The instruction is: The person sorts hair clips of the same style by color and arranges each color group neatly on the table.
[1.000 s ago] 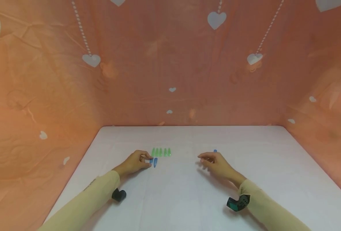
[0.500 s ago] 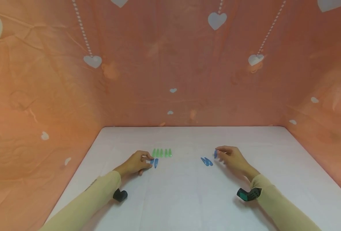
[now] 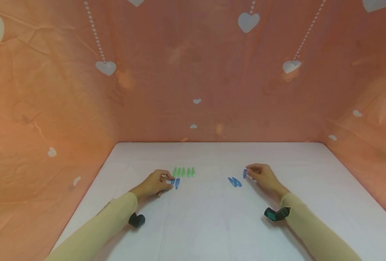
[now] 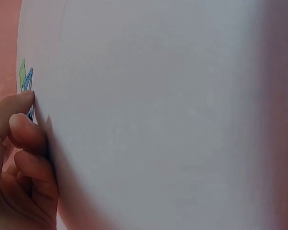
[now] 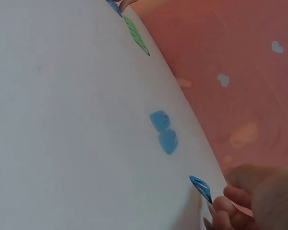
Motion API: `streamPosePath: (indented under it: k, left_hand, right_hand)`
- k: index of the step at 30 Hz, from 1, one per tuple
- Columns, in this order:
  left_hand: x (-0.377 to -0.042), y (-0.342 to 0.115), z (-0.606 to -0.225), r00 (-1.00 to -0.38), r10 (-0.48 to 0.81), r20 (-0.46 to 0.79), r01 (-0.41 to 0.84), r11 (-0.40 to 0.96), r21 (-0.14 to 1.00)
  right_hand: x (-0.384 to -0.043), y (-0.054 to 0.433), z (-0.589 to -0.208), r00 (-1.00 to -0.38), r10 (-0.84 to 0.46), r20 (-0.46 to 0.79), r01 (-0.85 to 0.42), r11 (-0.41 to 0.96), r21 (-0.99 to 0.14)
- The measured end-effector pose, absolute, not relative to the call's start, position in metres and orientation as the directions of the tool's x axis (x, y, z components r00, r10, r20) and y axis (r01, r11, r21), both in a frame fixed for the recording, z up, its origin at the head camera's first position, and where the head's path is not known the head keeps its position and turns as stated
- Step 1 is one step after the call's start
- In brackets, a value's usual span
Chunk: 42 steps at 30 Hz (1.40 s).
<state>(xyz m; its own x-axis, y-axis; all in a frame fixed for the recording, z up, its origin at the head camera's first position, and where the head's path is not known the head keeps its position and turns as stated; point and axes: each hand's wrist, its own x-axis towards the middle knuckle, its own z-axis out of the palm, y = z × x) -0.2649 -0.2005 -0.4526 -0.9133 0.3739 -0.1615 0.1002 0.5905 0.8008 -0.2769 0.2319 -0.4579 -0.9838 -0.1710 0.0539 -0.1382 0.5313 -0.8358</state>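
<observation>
On the white table, my left hand [image 3: 154, 182] has thumb and finger around the ends of a blue snap hair clip [image 3: 172, 182]. A second blue hair clip [image 3: 177, 183] lies just right of its fingertips. Behind these, several green hair clips [image 3: 183, 172] form a neat row. Farther right, my right hand [image 3: 264, 177] pinches another blue hair clip [image 3: 245, 173], held near-upright at its fingertips; the right wrist view shows this clip [image 5: 200, 188] with its slits. Two more blue hair clips [image 3: 234, 182] lie slanted side by side, left of my right hand.
The white table [image 3: 199, 224] reaches back to an orange cloth wall [image 3: 212, 79] printed with pale hearts, and similar cloth stands at both sides. A dark wrist camera [image 3: 136, 220] is strapped under the left sleeve, another wrist camera [image 3: 276, 214] under the right.
My right hand has moved right and back from over the two slanted blue hair clips, uncovering them, and now pinches the one beyond. My left hand has stayed in place.
</observation>
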Motion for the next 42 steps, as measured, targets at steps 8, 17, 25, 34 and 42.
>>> streamPosePath:
  k: [8, 17, 25, 34, 42]
  left_hand:
    - [-0.263, -0.2, -0.452, -0.916, 0.367, -0.164, 0.088, 0.581, 0.809]
    - [-0.263, -0.201, -0.452, -0.911, 0.384, -0.152, 0.109, 0.579, 0.808]
    - [-0.263, -0.201, -0.454, -0.909, 0.394, -0.136, 0.127, 0.571, 0.811]
    - [-0.265, -0.202, -0.454, -0.91, 0.391, -0.142, 0.122, 0.576, 0.808]
    - [-0.266, -0.201, -0.455, -0.914, 0.374, -0.158, 0.092, 0.57, 0.816]
  right_hand:
    - [-0.28, 0.216, -0.458, -0.994, -0.082, 0.074, -0.11, 0.732, -0.672]
    - [-0.28, 0.207, -0.456, -0.992, -0.097, 0.079, -0.125, 0.787, -0.604]
    - [-0.28, 0.203, -0.454, -0.989, -0.123, 0.085, -0.148, 0.713, -0.686]
    - [-0.276, 0.191, -0.452, -0.986, -0.137, 0.092, -0.156, 0.588, -0.793]
    - [-0.271, 0.177, -0.447, -0.98, -0.189, 0.056, -0.144, 0.493, -0.858]
